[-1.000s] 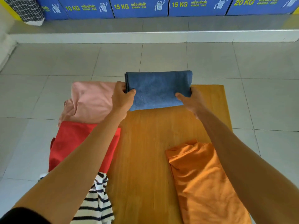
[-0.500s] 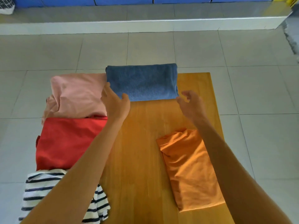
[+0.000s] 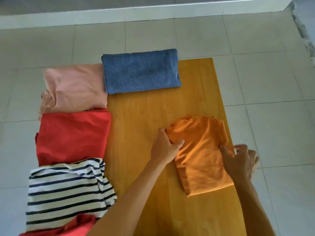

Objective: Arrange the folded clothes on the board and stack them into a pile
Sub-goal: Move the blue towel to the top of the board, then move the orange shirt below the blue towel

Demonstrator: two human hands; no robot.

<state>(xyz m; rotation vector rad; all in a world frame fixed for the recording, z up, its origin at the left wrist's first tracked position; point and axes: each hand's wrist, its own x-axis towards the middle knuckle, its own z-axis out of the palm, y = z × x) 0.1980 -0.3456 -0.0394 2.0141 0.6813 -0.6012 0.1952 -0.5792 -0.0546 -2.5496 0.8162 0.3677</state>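
A folded orange shirt (image 3: 202, 154) lies on the right half of the wooden board (image 3: 144, 113). My left hand (image 3: 166, 147) grips its left edge, thumb on top of the cloth. My right hand (image 3: 238, 159) holds its right edge at the board's side. A folded blue towel (image 3: 141, 70) rests at the board's far end, overhanging the far edge. Down the left side lie a pink garment (image 3: 75, 86), a red one (image 3: 71, 135) and a striped one (image 3: 66, 189).
Another red cloth (image 3: 68, 227) shows at the bottom left, under the striped garment. Grey floor tiles (image 3: 272, 82) surround the board. A white raised ledge (image 3: 153, 12) runs across the far side.
Both hands have let go of the blue towel and come back toward me, taking hold of the orange shirt's two sides. The view has tilted downward.
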